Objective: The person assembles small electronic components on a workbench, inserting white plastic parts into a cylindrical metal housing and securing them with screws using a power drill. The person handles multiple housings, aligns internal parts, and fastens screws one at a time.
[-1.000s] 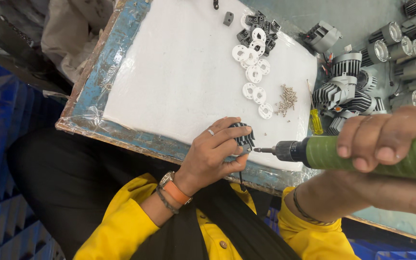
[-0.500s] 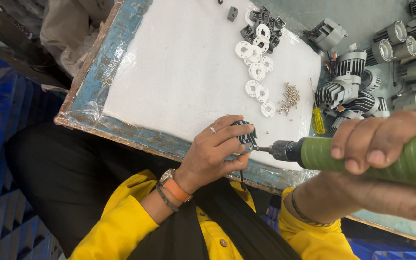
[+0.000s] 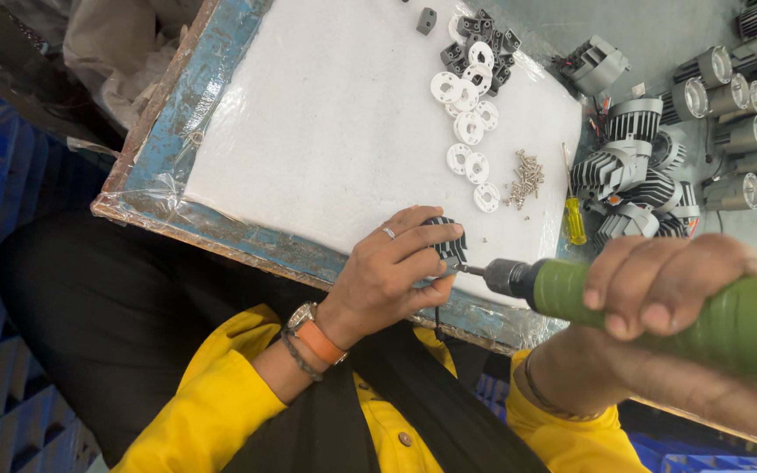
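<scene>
white discs (image 3: pixel 469 128), loose screws (image 3: pixel 526 178), a yellow screwdriver (image 3: pixel 575 219) and grey finned housings (image 3: pixel 626 166) on the bench.

The left hand (image 3: pixel 387 276) covers most of the small finned part (image 3: pixel 445 238) beside the white pad (image 3: pixel 335 131), the green driver (image 3: pixel 711 320) runs off the right edge, and its tip is hidden.

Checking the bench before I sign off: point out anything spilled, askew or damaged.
Nothing looks damaged. The small screws lie in a loose heap on the white pad, and the white discs are strewn unevenly. The yellow-handled screwdriver lies off the pad's edge.
</scene>
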